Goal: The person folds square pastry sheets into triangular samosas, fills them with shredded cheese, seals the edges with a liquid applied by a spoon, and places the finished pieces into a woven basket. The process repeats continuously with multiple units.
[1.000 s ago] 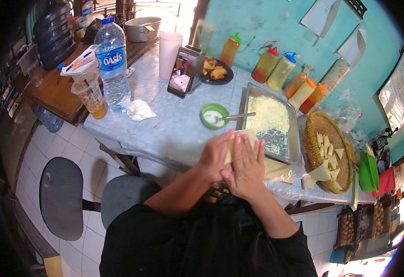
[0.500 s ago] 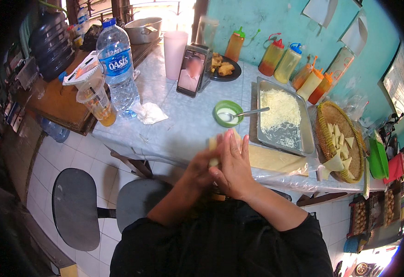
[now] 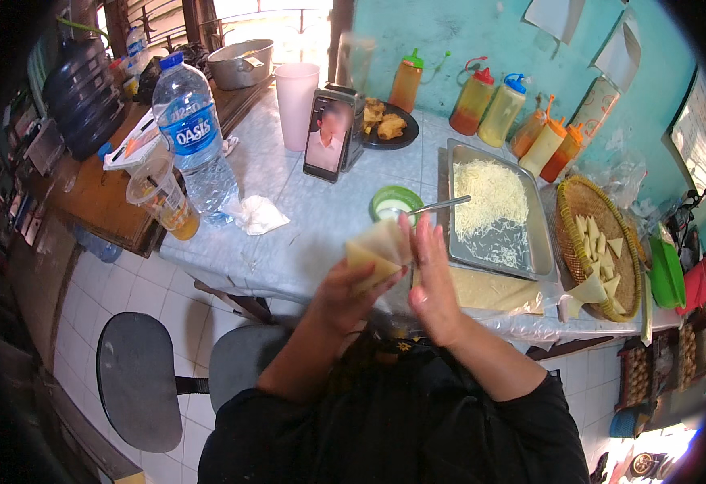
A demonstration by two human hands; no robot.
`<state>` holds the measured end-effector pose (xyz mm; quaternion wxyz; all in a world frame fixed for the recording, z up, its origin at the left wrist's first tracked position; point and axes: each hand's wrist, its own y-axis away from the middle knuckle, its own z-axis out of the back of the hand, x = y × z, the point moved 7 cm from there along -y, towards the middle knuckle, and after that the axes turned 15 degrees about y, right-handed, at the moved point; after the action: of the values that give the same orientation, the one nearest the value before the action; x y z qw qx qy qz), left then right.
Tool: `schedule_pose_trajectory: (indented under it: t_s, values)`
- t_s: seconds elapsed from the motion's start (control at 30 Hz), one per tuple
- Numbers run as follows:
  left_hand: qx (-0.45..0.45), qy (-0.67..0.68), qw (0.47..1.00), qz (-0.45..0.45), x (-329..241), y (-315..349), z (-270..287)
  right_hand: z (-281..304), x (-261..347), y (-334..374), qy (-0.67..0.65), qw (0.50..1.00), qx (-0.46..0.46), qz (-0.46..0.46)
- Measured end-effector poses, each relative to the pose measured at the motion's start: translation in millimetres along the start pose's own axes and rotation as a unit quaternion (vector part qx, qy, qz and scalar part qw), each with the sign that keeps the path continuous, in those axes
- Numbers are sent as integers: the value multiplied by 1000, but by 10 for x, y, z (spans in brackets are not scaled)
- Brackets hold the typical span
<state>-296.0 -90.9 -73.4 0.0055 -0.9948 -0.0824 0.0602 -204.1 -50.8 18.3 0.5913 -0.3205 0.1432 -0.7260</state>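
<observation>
My left hand (image 3: 341, 297) is closed on a thin, pale pastry wrapper (image 3: 373, 256) with a folded, pointed shape, lifted over the table's near edge. Beside its right edge is my right hand (image 3: 436, 284), fingers stretched out; whether it touches the wrapper I cannot tell. Just beyond them stands a green bowl (image 3: 385, 194) of white paste with a metal spoon (image 3: 449, 203) in it. More wrapper sheets (image 3: 494, 290) lie flat under clear plastic to the right. Behind those, a metal tray (image 3: 482, 256) holds white shreds that look like grated cheese (image 3: 490, 189).
At the right, a woven basket (image 3: 566, 202) holds several folded triangles (image 3: 598, 242). A phone (image 3: 329, 137), a pink cup (image 3: 295, 109), a plate of fried food (image 3: 401, 141) and sauce bottles (image 3: 471, 101) stand behind. Leftward are a water bottle (image 3: 194, 133) and crumpled tissue (image 3: 258, 216).
My palms, pressed together around the wrapper before, have parted. My left hand now holds the wrapper up and tilted left, in plain sight, while my right hand has moved slightly right.
</observation>
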Motion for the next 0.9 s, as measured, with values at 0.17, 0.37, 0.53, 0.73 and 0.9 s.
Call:
schedule_pose_trajectory:
  t_s: [0.17, 0.37, 0.53, 0.73, 0.9]
  values:
    - [-10, -130, 988, -79, -534, -161, -32, 344, -676, -318, 245, 969, 4, -27]
    - [6, -208, 978, -24, -843, -612, -431, 19, -1309, -422, 398, 892, 203, -62]
    - [22, -184, 983, -2, -846, -872, -257, -46, -1286, -453, 392, 895, 205, -59]
    - [8, -181, 983, -8, -873, -898, -169, 73, -1266, -437, 389, 892, 194, -122]
    - [-1, -172, 985, -4, -880, -900, -93, 158, -1183, -322, 320, 921, 165, -151]
